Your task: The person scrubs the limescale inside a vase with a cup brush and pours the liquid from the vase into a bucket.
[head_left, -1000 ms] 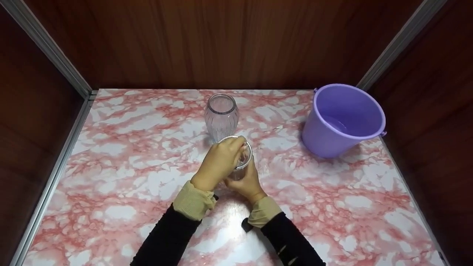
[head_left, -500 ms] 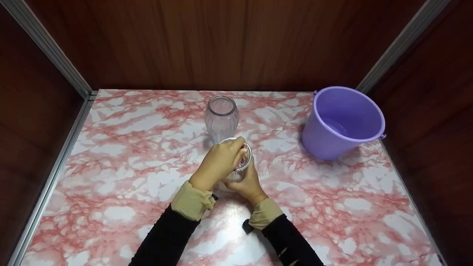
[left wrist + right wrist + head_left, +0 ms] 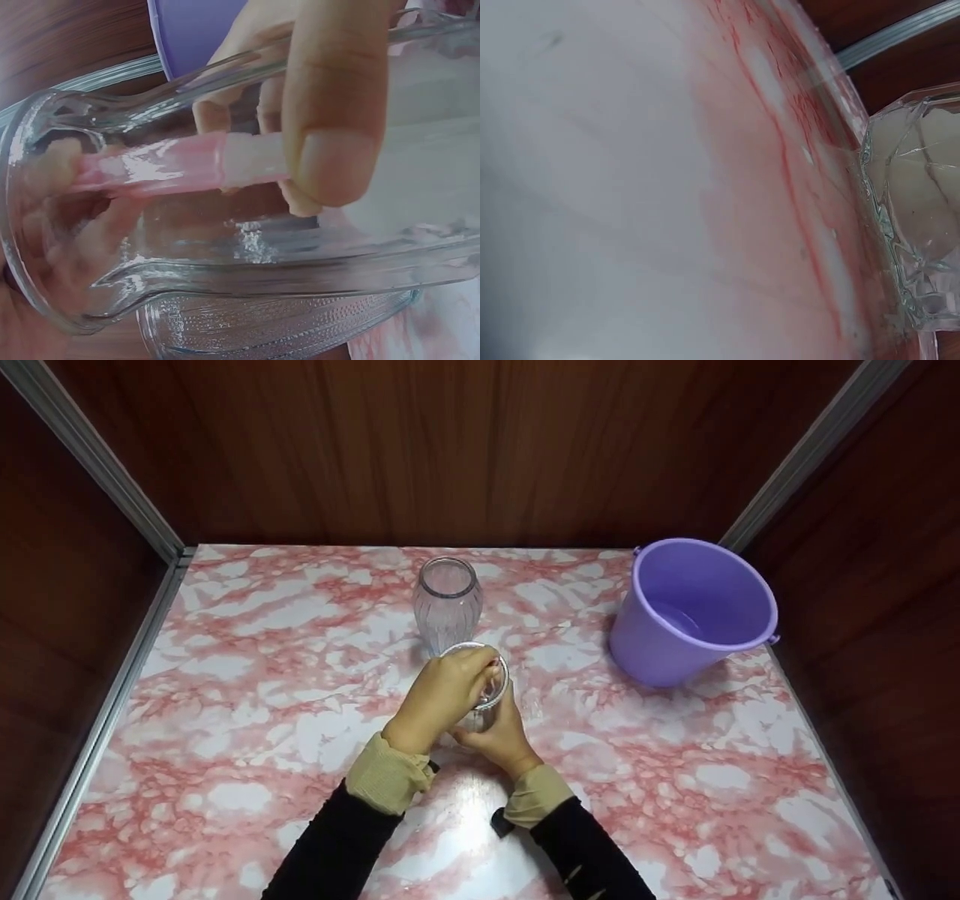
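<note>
A clear glass vase [image 3: 478, 721] stands in front of me, its mouth upward. My right hand [image 3: 504, 739] grips it round the side, the thumb lying across the glass in the left wrist view. My left hand [image 3: 439, 694] reaches into the mouth from above, fingers inside the rim. Through the glass, those fingers pinch a stick with a pink handle [image 3: 165, 161] and a white neck; its lower end is partly behind the right thumb, and a blurred whitish mass shows beyond. The right wrist view catches only the vase's thick faceted base [image 3: 922, 217].
Just behind the held vase stands a second, ribbed glass vase [image 3: 448, 615]. A purple bucket [image 3: 652, 649] sits at the back right with its opening up. The red-and-white marbled table [image 3: 240, 795] is bounded by dark wood panels [image 3: 450, 450] at the back and sides.
The head view has shifted slightly, so everything sits a little lower in it. Both hands keep their places on the vase and in its mouth.
</note>
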Demonstrator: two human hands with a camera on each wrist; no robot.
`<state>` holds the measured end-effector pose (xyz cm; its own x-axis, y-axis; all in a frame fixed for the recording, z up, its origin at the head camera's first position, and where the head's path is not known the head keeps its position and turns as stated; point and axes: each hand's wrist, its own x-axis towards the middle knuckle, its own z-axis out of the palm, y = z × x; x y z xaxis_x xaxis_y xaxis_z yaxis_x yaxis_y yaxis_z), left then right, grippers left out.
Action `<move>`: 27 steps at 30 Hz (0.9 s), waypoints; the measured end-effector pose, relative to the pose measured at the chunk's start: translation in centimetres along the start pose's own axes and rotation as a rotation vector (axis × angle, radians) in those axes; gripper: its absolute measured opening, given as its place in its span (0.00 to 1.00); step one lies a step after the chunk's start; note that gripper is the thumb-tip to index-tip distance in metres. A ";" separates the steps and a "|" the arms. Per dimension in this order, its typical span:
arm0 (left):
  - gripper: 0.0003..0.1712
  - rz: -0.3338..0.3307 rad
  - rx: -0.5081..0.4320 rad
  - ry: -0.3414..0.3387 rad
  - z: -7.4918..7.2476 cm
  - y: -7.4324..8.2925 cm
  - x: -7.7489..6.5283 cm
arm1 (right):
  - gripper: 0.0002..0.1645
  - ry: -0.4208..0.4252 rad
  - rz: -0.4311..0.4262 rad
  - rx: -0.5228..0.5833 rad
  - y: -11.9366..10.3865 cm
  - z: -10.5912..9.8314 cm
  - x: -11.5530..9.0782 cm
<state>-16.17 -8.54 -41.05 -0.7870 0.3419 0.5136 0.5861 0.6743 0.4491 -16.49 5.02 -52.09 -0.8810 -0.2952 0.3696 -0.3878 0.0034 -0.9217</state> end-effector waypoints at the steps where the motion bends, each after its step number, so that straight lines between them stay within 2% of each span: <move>1: 0.05 0.000 0.002 0.003 0.0 0.0 0.0 | 0.66 0.000 -0.004 0.000 0.0 0.0 0.0; 8: 0.04 0.010 0.040 0.046 0.3 0.0 -0.2 | 0.67 -0.005 0.031 -0.014 -0.3 -0.1 -0.1; 11: 0.05 0.012 0.039 0.057 0.3 0.1 -0.3 | 0.66 -0.007 0.017 -0.043 -0.5 -0.1 0.0; 16: 0.05 0.005 0.053 0.050 0.3 0.1 -0.3 | 0.65 -0.006 -0.014 -0.091 -0.8 -0.1 0.0; 21: 0.04 0.022 0.098 0.043 0.4 0.0 -0.1 | 0.65 -0.001 0.003 -0.076 -1.0 -0.1 -0.1; 27: 0.05 0.030 0.128 0.041 0.3 0.0 0.1 | 0.65 -0.001 0.005 -0.110 -1.0 -0.1 0.0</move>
<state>-16.29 -8.29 -41.24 -0.7593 0.3379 0.5561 0.5779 0.7430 0.3376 -16.09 5.08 -51.14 -0.8828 -0.2962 0.3647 -0.4108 0.1098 -0.9051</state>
